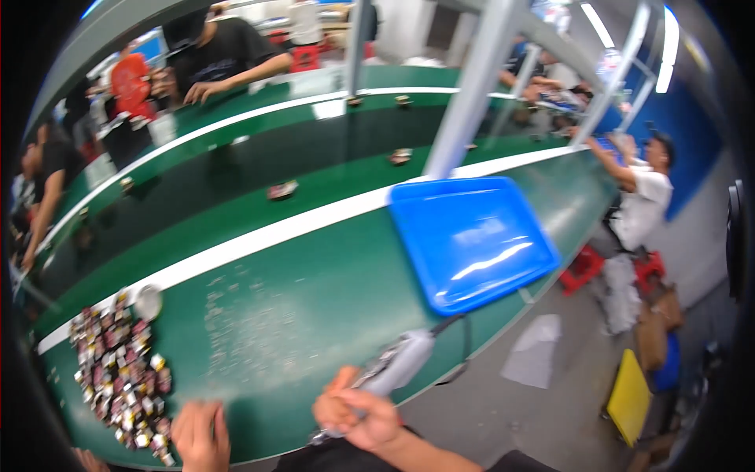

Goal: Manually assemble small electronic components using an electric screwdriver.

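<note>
My right hand (366,417) is wrapped round a grey corded hand tool that looks like an electric screwdriver (397,366). The tool's thin metal end points down and left, and a black cord leaves its upper end. Near the bench's front edge, my left hand (200,436) has its fingers curled together; whatever they may hold is hidden. Just left of it lies a pile of small blocky parts (126,374), silvery, dark red and yellow. Beside the pile's far end is a round, clear piece (148,301). Tiny pale bits (236,326) are scattered across the green bench (314,283).
A blue tray (476,244) lies on the bench at right, near a grey upright post (476,86). Beyond a white rail, a few small parts (281,189) sit on the dark green conveyor (314,149). Co-workers (228,59) work across and at the far right.
</note>
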Available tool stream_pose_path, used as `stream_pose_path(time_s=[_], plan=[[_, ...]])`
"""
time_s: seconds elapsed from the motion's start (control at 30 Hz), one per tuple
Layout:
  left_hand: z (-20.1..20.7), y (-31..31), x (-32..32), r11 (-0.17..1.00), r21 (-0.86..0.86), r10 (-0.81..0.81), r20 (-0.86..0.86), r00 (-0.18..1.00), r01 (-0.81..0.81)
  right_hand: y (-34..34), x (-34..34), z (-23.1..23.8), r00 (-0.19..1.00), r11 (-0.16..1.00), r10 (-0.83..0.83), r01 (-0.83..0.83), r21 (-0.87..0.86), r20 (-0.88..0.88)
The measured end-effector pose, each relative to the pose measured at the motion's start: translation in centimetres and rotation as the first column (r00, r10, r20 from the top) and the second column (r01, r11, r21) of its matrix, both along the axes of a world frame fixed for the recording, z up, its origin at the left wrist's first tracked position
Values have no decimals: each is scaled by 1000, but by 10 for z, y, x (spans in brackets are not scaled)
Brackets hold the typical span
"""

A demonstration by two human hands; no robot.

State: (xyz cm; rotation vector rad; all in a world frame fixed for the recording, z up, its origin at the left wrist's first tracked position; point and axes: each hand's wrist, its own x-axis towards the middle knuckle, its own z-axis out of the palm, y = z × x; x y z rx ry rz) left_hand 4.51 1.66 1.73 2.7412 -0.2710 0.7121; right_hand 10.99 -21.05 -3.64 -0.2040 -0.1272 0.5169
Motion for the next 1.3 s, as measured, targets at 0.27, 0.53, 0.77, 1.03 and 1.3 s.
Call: stream_pose_path(time_s=[0.27, 0.53, 0.77, 1.03, 1.3], plan=[[-16, -57, -50, 522, -839, -56, -217, 974, -157, 6, -3, 33, 991, 984, -122, 129, -120, 59], [-12, -78, -47, 32, -981, -205, -194, 959, -192, 13, -10, 56, 972, 979, -180, 192, -73, 153], [-15, -79, -51, -88, -983, -254, -133, 958, -160, 14, -16, 56, 975, 969, -198, 211, -131, 106], [-14, -82, -56, -77, -984, -225, -139, 964, -160, 16, -20, 59, 975, 966, -216, 222, -131, 61], [-32, -91, -42, -307, -949, -297, 25, 955, -71, 8, -11, 60, 944, 937, -331, 329, -115, 0]])
